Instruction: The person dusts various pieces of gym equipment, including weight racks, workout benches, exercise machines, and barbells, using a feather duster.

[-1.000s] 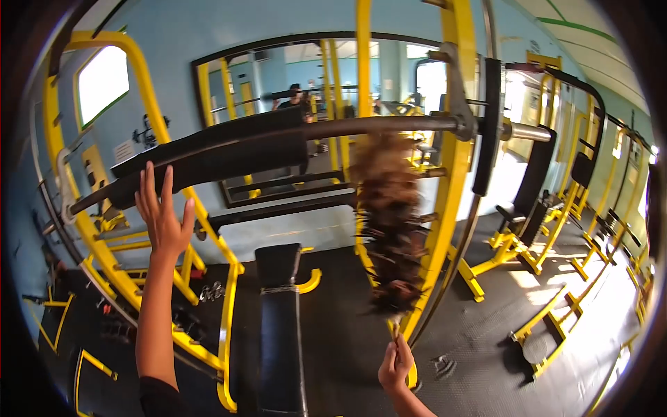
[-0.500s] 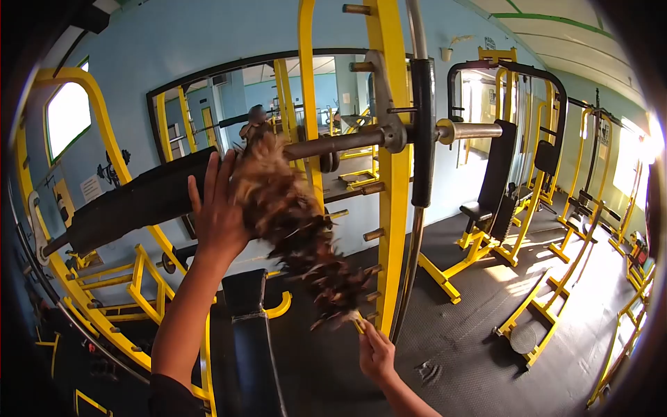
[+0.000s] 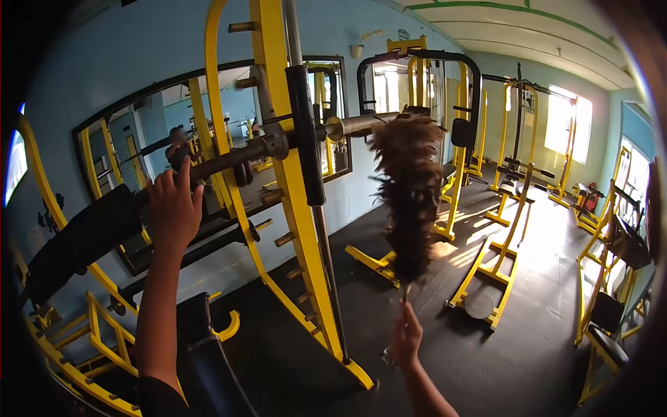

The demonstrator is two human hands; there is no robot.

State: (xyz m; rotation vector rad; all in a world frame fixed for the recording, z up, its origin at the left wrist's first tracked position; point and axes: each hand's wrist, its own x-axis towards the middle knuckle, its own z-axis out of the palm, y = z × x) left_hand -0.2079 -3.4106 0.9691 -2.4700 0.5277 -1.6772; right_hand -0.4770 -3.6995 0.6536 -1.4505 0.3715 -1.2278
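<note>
My left hand [image 3: 174,208] rests with fingers spread on the metal bar [image 3: 229,161], beside the end of its black padding [image 3: 90,233]. In my right hand [image 3: 406,337] is the thin handle of a brown feather duster [image 3: 411,194], held upright. The feathers touch or overlap the bar's outer metal sleeve [image 3: 358,126], right of the yellow rack post [image 3: 292,187]. A black sleeve covers the vertical guide rod [image 3: 306,139] in front of that post.
A black bench [image 3: 215,368] stands below the bar. Behind the rack, a black-framed mirror [image 3: 156,104] hangs on the blue wall. Yellow machines stand to the right, one with a round grey pad [image 3: 479,304], on the black floor [image 3: 417,382].
The view has turned right. The duster has gone from the bar's inner part to its outer sleeve and stands more upright. My left hand remains on the bar, near the padding's end.
</note>
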